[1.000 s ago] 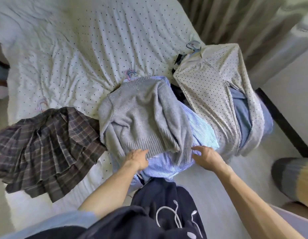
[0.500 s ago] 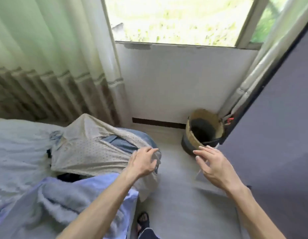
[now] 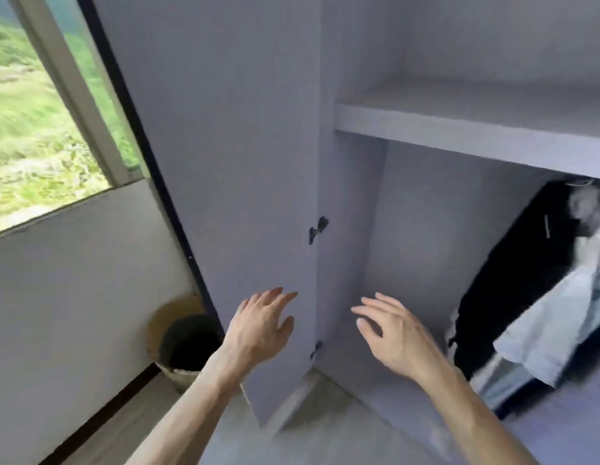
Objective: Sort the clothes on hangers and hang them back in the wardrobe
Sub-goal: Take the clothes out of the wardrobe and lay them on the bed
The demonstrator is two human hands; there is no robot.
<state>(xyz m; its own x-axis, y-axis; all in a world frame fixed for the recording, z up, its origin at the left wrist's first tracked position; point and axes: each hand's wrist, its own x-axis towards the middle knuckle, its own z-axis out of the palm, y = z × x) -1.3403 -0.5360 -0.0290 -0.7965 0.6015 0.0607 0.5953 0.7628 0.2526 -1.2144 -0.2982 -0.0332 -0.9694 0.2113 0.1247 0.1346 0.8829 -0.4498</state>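
Wardrobe [image 3: 359, 229] open, door [image 3: 224, 162] swung out to the left. Left hand [image 3: 261, 325] in front of the door, fingers spread, holding nothing; contact with the panel not discernible. Right hand [image 3: 397, 333] before the interior, fingers spread, empty. Black garment [image 3: 513, 273] and white garment [image 3: 553, 323] hanging under the shelf [image 3: 459, 129], at right. Wastebasket [image 3: 184, 347] on the floor beside the door, below the window [image 3: 30, 129].

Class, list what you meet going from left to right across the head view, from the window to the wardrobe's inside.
window → woven basket → left hand → door hinge → right hand → hanging clothes
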